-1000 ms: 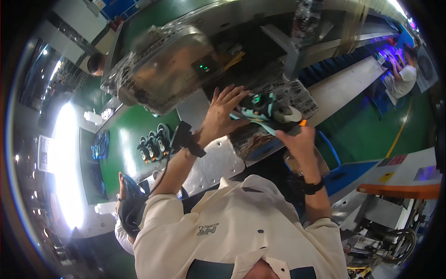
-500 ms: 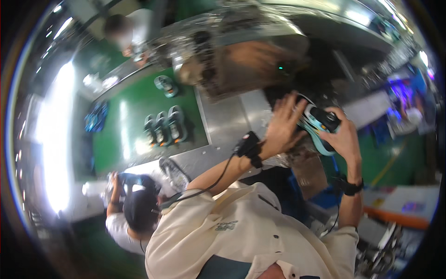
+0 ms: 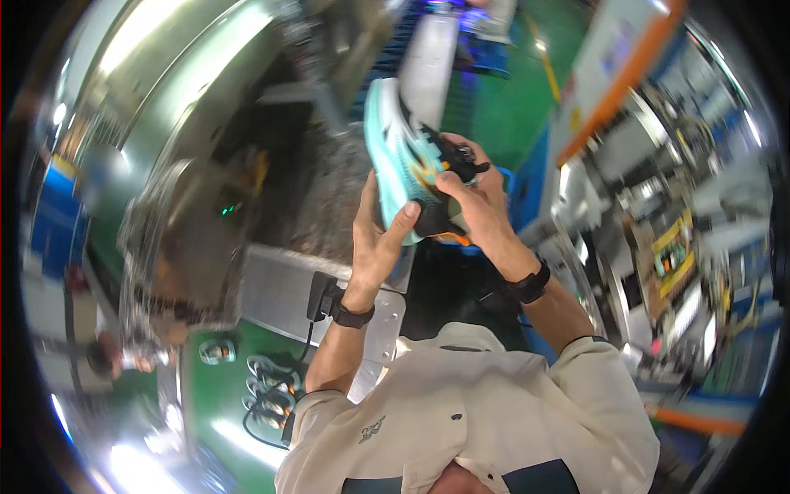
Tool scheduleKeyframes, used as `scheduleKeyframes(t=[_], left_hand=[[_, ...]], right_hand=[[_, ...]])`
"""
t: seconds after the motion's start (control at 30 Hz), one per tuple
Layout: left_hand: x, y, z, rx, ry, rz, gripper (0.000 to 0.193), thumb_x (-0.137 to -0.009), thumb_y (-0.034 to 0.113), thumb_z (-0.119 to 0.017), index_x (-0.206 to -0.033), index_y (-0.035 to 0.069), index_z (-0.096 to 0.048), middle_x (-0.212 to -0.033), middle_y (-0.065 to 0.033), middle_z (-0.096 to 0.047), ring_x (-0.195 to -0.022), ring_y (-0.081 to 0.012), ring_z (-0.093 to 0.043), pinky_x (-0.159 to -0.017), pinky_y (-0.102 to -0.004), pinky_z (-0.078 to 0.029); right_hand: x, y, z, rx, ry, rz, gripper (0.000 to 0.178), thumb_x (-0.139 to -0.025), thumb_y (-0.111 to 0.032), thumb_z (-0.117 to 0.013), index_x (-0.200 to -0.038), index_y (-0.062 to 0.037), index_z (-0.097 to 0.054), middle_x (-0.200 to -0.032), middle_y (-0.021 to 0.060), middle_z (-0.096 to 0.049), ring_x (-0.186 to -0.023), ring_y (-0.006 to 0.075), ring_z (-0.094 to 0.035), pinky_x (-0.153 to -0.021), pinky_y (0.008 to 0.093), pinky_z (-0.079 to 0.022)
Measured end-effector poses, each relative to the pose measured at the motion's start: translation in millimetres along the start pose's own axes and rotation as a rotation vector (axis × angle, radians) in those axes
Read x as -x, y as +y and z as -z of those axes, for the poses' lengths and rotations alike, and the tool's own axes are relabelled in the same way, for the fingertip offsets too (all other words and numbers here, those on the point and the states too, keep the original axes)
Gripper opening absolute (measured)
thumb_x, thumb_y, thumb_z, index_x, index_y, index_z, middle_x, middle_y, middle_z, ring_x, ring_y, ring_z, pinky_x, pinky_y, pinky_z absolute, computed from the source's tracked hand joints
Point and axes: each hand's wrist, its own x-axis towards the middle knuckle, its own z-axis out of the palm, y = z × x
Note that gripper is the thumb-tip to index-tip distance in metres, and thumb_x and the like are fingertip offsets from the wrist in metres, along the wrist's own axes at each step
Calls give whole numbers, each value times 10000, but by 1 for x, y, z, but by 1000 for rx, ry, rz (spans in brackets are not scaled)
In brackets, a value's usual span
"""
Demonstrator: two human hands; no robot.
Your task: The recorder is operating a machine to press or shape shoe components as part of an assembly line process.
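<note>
A running shoe (image 3: 385, 152) with a mint-green sole, pale upper, black collar and orange heel detail is held up in front of me, its toe pointing away. My left hand (image 3: 380, 235) is closed on the sole and heel side, thumb lying along the near end. From the other side my right hand (image 3: 479, 198) grips the black collar and tongue area, thumb pressed on the upper. The fingers behind the shoe are partly hidden. Black straps (image 3: 352, 316) circle both of my wrists, with a small black box at the left one.
At lower left, several similar shoes (image 3: 271, 383) and a single shoe (image 3: 217, 352) sit on a green surface. A plastic-wrapped machine part (image 3: 189, 247) stands to the left beside a metal table (image 3: 284, 284). Cluttered equipment (image 3: 658, 263) is on the right; an orange-edged panel (image 3: 613, 90) rises at upper right.
My view has swung to the right. The shoe is raised in front of me, and my left hand, earlier spread flat beside it, is now wrapped round its sole.
</note>
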Motion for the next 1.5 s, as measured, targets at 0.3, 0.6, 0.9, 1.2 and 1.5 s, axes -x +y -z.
scheduleKeyframes(t=[0.3, 0.6, 0.9, 1.2, 1.5], left_hand=[[43, 19, -221, 224, -497, 199, 485, -918, 226, -664, -1300, -32, -513, -1168, -83, -605, -1031, -144, -559, -928, -277, -431], [74, -40, -484, 13, -1042, 229, 473, -964, 262, -619, -1279, -84, -545, -1175, -104, -640, -1079, -153, -590, -936, -291, -463], [62, -196, -739, -390, -747, -121, 588, -783, 429, -767, -1063, -79, -666, -938, -228, -708, -877, -310, -697, -792, -371, -535], [72, -222, -816, -492, -672, -115, 341, -709, 201, -719, -971, -9, -666, -968, -250, -686, -903, -448, -640, -832, -478, -510], [30, -109, -609, 326, -833, 923, 191, -830, 79, -696, -978, -37, -667, -840, -35, -646, -661, -97, -579, -534, -242, -446]], right_hand=[[136, -74, 192, 131, 471, 134, 605, -712, -76, -792, -1261, -43, -540, -1077, 28, -621, -1002, 114, -556, -905, 273, -456], [317, -148, 374, 306, 1202, 130, 570, -714, -106, -766, -1241, 6, -581, -1020, 63, -650, -901, 120, -601, -831, 273, -500], [418, -190, 449, 629, 1651, 249, 490, -771, -31, -664, -1252, 14, -580, -1132, 63, -612, -1010, 139, -586, -923, 281, -464], [434, -207, 502, 863, 1828, 126, 494, -786, -117, -716, -1232, 49, -583, -1106, 97, -638, -981, 147, -604, -903, 285, -475], [266, -237, 679, 1192, 1303, -716, 660, -662, -424, -783, -1063, 85, -659, -958, 202, -680, -907, 273, -658, -813, 364, -515]])
